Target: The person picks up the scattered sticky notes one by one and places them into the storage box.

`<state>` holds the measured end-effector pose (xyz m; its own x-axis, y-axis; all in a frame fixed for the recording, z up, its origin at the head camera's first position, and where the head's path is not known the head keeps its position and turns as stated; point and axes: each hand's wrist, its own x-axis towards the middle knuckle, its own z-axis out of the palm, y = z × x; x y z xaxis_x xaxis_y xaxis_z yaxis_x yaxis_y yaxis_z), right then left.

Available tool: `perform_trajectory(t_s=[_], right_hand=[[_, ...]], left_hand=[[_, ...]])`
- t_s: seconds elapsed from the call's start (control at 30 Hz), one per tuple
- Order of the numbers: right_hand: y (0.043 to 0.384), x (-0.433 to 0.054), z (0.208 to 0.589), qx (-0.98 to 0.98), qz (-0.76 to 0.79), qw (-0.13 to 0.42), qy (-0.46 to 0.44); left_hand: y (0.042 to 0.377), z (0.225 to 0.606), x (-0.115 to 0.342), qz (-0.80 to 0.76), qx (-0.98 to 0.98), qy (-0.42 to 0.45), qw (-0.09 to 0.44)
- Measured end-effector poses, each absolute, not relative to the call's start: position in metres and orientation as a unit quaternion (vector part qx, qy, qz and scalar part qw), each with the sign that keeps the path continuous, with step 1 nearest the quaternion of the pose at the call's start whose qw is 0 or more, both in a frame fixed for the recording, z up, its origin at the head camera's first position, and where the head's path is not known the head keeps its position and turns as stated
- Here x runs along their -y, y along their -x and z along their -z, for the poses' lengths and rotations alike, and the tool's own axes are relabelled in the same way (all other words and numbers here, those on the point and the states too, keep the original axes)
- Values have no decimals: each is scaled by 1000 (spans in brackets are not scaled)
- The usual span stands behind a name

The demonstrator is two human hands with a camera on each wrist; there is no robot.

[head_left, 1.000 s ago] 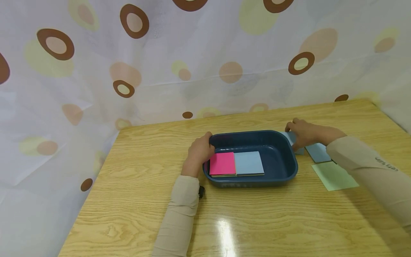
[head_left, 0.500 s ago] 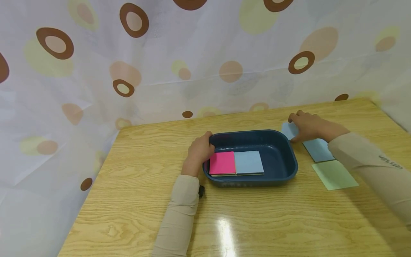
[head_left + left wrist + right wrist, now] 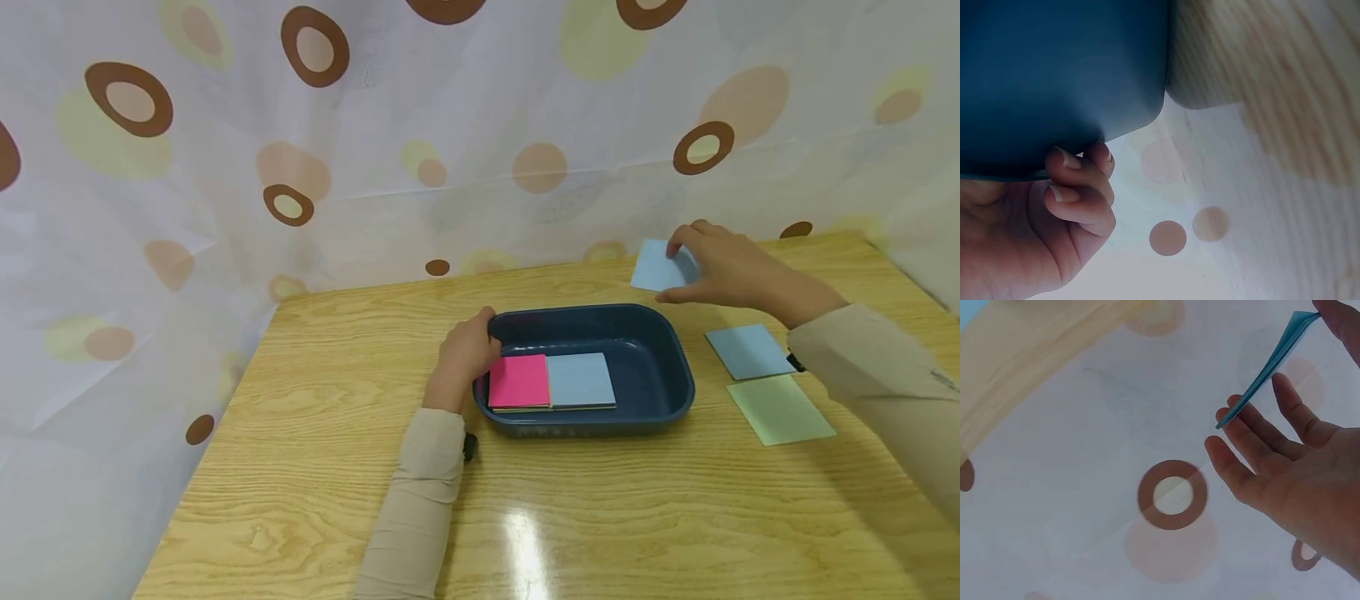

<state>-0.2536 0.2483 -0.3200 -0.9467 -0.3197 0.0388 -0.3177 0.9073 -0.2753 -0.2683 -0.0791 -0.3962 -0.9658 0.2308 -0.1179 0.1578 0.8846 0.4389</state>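
Observation:
A dark blue plastic tray [image 3: 645, 367] stands on the table, holding a pink paper stack [image 3: 519, 382] and a light-blue paper stack [image 3: 581, 380] side by side. My left hand [image 3: 467, 348] grips its left rim; the left wrist view shows curled fingers [image 3: 1079, 203] against the tray's edge. Behind the tray's right end, my right hand [image 3: 720, 267] holds a light-blue paper square [image 3: 654, 267] above the table, between thumb and fingers. Edge-on in the right wrist view, this paper square [image 3: 1266, 372] looks thin and layered, slightly bent near the thumb.
Right of the tray lie another blue paper square [image 3: 750, 350] and a pale green paper square [image 3: 780, 408], edges close together. A patterned curtain [image 3: 480, 150] hangs behind the wooden table [image 3: 315, 483]. Black wrist straps show at both sleeves.
My right hand has lifted the light-blue paper square off the table beside the tray and moved it up and back. The left hand and the tray have stayed in place.

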Motion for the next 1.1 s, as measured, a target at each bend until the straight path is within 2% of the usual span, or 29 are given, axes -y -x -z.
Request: perform_trajectory(t_s=[0.17,0.5,0.77,1.1], right_hand=[[238,-211,306,-963,159,16,216],[225,-146,317,-937,111,134,303],[233,-129,340,-931,29,179,316],[235,-119,351,-928,6,200,316]], left_hand=[[268,396,80,-220,-967,-99,81],[269,398,80,-218,-967,-100,82],[267,396,78,-217,-967,-101,88],[268,396,79,-210,-969,-103,83]])
